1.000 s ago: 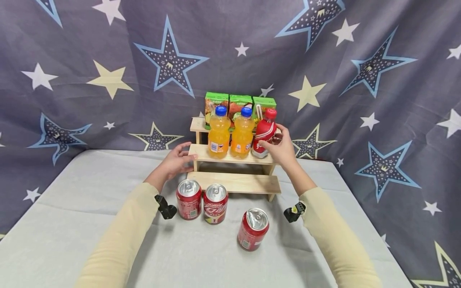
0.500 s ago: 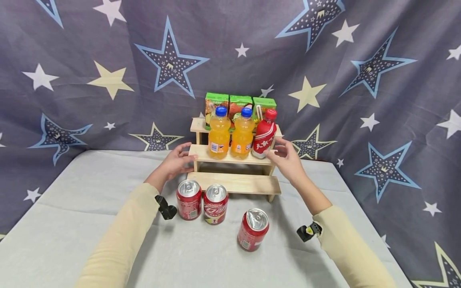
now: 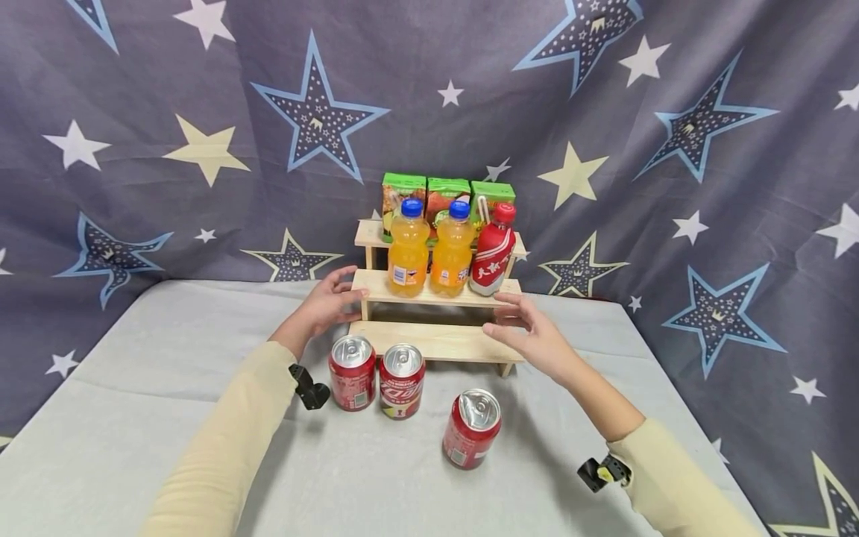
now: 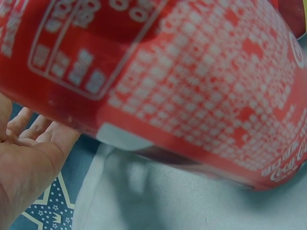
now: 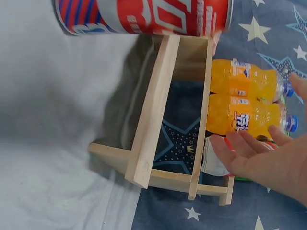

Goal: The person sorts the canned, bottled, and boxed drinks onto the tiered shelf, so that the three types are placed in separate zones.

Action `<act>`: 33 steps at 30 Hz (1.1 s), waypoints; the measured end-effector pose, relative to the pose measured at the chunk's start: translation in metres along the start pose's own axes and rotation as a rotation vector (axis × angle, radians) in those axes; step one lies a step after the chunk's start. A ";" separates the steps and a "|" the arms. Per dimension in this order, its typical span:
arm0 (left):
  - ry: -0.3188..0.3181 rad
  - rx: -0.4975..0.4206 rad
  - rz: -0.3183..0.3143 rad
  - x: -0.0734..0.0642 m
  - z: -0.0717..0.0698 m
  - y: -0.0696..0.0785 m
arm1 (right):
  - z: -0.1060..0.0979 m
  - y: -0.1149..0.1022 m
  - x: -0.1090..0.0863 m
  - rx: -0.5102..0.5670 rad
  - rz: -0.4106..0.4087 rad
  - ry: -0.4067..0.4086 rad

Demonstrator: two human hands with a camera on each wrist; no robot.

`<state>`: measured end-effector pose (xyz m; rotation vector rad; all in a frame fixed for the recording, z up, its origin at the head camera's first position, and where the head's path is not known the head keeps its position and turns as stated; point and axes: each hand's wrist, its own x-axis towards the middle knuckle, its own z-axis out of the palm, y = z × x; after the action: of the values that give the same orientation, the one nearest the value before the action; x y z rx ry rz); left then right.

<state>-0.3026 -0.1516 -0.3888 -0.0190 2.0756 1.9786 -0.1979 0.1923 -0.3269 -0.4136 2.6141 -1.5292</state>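
Note:
A tiered wooden display stand point(image 3: 436, 341) stands at the back of the table. In the head view my left hand point(image 3: 326, 302) holds its left end at the middle tier, fingertips partly hidden. My right hand point(image 3: 537, 337) hovers before the stand's right end, fingers spread, holding nothing. Beyond it, a red-labelled bottle point(image 3: 493, 257) with a red cap stands upright on the middle tier. Beside that are two orange soda bottles point(image 3: 407, 253) with blue caps. Several juice boxes point(image 3: 448, 195) line the top tier. The right wrist view shows my right hand point(image 5: 273, 165) with extended fingers near the bottles.
Two red cola cans point(image 3: 352, 380) stand side by side before the stand's left part; one fills much of the left wrist view. Another can point(image 3: 472, 436), its top dented, stands further right and nearer me. A starry cloth point(image 3: 429, 112) hangs behind the table.
My right hand has let go of the red-labelled bottle and drawn back, down and to the right. The bottle stays on the middle tier. My left hand has kept its place.

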 end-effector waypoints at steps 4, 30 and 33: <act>-0.004 0.017 0.024 -0.005 0.001 0.002 | 0.002 0.001 -0.012 -0.037 -0.052 -0.098; 0.006 -0.003 -0.002 -0.002 0.001 0.002 | 0.016 0.020 -0.049 -0.093 -0.091 -0.504; 0.006 -0.006 -0.003 -0.001 0.001 0.001 | 0.020 0.023 -0.052 -0.095 -0.093 -0.521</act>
<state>-0.3012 -0.1506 -0.3871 -0.0286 2.0726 1.9850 -0.1485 0.2007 -0.3598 -0.8255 2.2822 -1.1246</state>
